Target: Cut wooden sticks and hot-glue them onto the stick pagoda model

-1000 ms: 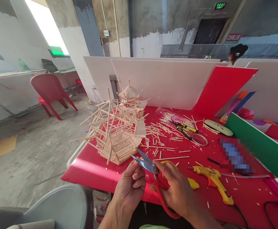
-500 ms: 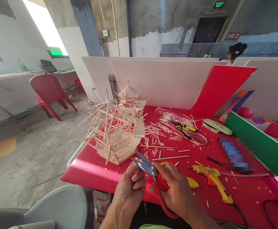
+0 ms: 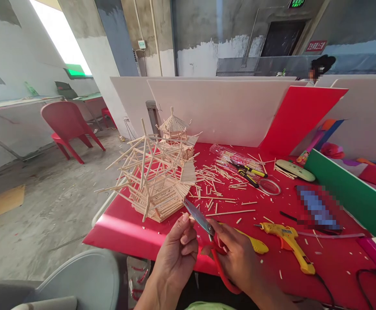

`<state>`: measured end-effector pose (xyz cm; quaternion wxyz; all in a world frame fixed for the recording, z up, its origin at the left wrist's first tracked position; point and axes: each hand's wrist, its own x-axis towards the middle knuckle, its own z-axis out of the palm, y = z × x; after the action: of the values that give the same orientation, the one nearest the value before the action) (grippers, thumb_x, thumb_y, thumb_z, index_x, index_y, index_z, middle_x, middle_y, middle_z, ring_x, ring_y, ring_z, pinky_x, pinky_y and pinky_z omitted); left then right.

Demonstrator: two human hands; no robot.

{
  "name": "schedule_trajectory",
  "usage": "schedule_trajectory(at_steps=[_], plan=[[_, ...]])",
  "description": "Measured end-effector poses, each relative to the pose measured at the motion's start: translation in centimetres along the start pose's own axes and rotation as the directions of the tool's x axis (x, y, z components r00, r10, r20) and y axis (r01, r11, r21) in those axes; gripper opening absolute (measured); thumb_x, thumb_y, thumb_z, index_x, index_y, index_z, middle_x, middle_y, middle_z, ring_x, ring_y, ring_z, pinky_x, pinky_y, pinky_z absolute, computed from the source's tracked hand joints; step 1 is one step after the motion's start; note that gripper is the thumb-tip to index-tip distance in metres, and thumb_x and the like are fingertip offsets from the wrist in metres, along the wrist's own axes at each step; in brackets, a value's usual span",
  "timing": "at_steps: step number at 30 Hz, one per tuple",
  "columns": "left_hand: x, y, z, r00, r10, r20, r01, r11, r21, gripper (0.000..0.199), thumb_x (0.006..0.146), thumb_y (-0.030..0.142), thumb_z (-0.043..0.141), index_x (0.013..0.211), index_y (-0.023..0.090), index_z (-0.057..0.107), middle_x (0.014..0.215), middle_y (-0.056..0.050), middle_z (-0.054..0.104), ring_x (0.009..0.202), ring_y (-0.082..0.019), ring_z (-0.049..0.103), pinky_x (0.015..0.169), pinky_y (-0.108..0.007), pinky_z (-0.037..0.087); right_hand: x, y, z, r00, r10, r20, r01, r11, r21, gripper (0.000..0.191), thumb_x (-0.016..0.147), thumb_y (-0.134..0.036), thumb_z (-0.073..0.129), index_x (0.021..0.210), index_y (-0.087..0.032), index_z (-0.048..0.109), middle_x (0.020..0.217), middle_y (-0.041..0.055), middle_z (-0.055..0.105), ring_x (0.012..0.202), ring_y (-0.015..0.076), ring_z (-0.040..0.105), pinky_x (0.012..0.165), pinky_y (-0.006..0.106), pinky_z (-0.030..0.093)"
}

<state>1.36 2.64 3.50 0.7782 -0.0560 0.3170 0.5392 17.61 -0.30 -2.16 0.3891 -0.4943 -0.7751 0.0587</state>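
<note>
My right hand (image 3: 239,254) is wrapped round the red handles of a pair of scissors (image 3: 200,218), their blades together and pointing up and left. Between thumb and finger, my left hand (image 3: 180,245) pinches a short piece of wooden stick (image 3: 191,218), mostly hidden by the fingertips. The blades lie right beside those fingertips. Just beyond both hands stands a pavilion model (image 3: 157,181) built of thin wooden sticks, with bare roof ribs. A smaller roofed stick tower (image 3: 174,125) rises behind it.
Loose sticks (image 3: 209,174) and offcuts are scattered over the red tabletop (image 3: 116,232). To the right lie a yellow glue gun (image 3: 286,241), a yellow-handled tool (image 3: 255,243), pliers (image 3: 247,176) and a green case (image 3: 295,170). White boards (image 3: 216,112) stand behind; a grey stool (image 3: 78,280) is at lower left.
The scissor blades, spread apart before, have come together beside the left fingertips. A short end of the stick piece now shows there. Both hands stay nearly in place.
</note>
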Motion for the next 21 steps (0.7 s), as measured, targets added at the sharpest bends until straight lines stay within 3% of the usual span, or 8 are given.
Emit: schedule_trajectory(at_steps=[4, 7, 11, 13, 15, 21], plan=[[0.6, -0.3, -0.9, 0.963, 0.266, 0.037, -0.269, 0.944, 0.192, 0.029, 0.063, 0.017, 0.088, 0.079, 0.015, 0.064, 0.054, 0.009, 0.048, 0.04, -0.001, 0.037, 0.033, -0.01, 0.023, 0.1, 0.9, -0.7, 0.995, 0.074, -0.068, -0.073, 0.997, 0.017, 0.054, 0.094, -0.04, 0.058, 0.143, -0.02, 0.047, 0.079, 0.002, 0.064, 0.063, 0.0144, 0.06, 0.061, 0.025, 0.05], [0.8, -0.4, -1.5, 0.926, 0.374, 0.047, -0.368, 0.87, 0.33, 0.032, 0.06, 0.023, 0.091, 0.084, 0.015, 0.071, 0.056, 0.007, 0.053, 0.044, -0.002, 0.041, 0.037, -0.011, 0.026, 1.2, 3.1, -2.3, 0.972, 0.207, -0.111, -0.226, 0.952, -0.205, 0.054, 0.093, -0.049, 0.056, 0.138, -0.02, 0.054, 0.076, 0.0024, 0.064, 0.061, 0.0159, 0.06, 0.054, 0.025, 0.044], [0.7, -0.5, -1.8, 0.899, 0.437, 0.036, -0.416, 0.823, 0.388, 0.035, 0.054, 0.026, 0.093, 0.082, 0.014, 0.076, 0.058, 0.003, 0.059, 0.047, -0.003, 0.043, 0.039, -0.012, 0.029, 3.9, 8.5, -4.2, 0.882, 0.465, -0.078, -0.413, 0.683, -0.603, 0.054, 0.092, -0.051, 0.052, 0.14, -0.025, 0.052, 0.096, 0.0094, 0.07, 0.074, 0.0234, 0.067, 0.054, 0.029, 0.04], [0.7, -0.5, -1.8, 0.888, 0.46, 0.021, -0.431, 0.813, 0.391, 0.036, 0.049, 0.026, 0.095, 0.079, 0.015, 0.078, 0.061, 0.002, 0.062, 0.047, -0.002, 0.043, 0.039, -0.013, 0.03, 5.3, 11.2, -4.4, 0.81, 0.586, -0.017, -0.417, 0.557, -0.718, 0.055, 0.093, -0.049, 0.051, 0.142, -0.025, 0.05, 0.1, 0.0116, 0.07, 0.083, 0.0258, 0.068, 0.062, 0.031, 0.044], [0.6, -0.4, -1.8, 0.88, 0.475, 0.02, -0.444, 0.806, 0.391, 0.036, 0.047, 0.026, 0.096, 0.076, 0.016, 0.078, 0.065, 0.001, 0.065, 0.047, -0.002, 0.042, 0.04, -0.013, 0.032, 6.3, 13.4, -4.3, 0.777, 0.63, 0.005, -0.41, 0.511, -0.755, 0.052, 0.092, -0.047, 0.053, 0.138, -0.023, 0.054, 0.097, 0.0133, 0.069, 0.088, 0.0274, 0.067, 0.069, 0.033, 0.046], [1.0, -0.1, -2.2, 0.855, 0.517, 0.038, -0.486, 0.774, 0.405, 0.032, 0.048, 0.026, 0.095, 0.073, 0.016, 0.079, 0.069, 0.0, 0.067, 0.047, -0.002, 0.043, 0.04, -0.014, 0.034, 7.5, 15.7, -3.0, 0.762, 0.645, 0.051, -0.371, 0.5, -0.783, 0.042, 0.091, -0.04, 0.053, 0.129, -0.022, 0.061, 0.096, 0.0148, 0.069, 0.089, 0.0289, 0.068, 0.072, 0.035, 0.047]])
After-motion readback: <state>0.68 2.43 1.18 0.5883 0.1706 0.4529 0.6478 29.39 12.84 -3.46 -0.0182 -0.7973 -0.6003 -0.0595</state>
